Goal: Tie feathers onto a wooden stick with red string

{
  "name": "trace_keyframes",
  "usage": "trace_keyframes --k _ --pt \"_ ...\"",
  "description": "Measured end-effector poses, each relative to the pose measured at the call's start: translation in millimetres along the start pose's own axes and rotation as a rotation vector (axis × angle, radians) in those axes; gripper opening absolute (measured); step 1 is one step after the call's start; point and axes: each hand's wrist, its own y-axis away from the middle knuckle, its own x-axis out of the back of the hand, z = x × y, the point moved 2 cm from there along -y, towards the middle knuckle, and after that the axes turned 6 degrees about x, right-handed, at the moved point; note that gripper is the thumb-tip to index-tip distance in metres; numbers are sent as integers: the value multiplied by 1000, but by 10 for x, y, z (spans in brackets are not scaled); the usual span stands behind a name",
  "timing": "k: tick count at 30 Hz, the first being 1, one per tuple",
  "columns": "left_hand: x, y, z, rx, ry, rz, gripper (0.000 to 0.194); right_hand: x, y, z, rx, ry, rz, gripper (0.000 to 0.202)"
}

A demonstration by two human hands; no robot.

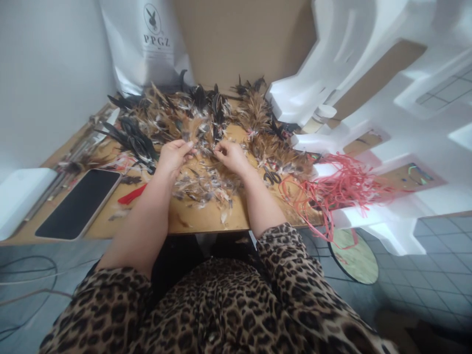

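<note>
White foam (354,217) bears red strips (344,179) | table (206,224): feather heaps (255,110), scissors (272,177), phone (79,206) | your left fingers (187,146) pinch brown feather (194,129); right fingers (221,146) curl, grip unclear

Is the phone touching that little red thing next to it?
Apart. The head camera's view shows a strip of brown tabletop between the phone and the red thing.

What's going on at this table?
A person in a leopard-print top works at a brown table heaped with brown and black feathers. The left hand seems to pinch a light brown feather; I can't tell whether the right hand holds anything. Black-handled scissors and tangled red plastic-like strips lie to the right.
</note>
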Motion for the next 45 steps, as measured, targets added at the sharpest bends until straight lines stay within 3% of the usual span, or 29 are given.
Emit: trace_keyframes --k 5,10,18,24,30,40,45 --pt "-23 19 1 23 -51 -32 13 29 -2 -111 -10 -221 14 10" --pt "-97 82 7 85 -24 -131 9 20 -8 -175 -144 -708 -55 21" --pt "-127 92 -25 176 149 -190 9 -202 -21 -37 -402 -1103 176 33" --pt "-85 23 -14 210 338 -138 21 -282 -3 -65 -429 -1018 169 31" --pt "-67 10 -10 249 406 -96 23 -380 -3 -51 -344 -989 125 36" --pt "-120 73 23 320 475 -31 15 -500 -6 -149 -387 -1021 190 28" --pt "-130 87 33 351 517 -31 22 -485 -10 -221 -357 -995 256 29"
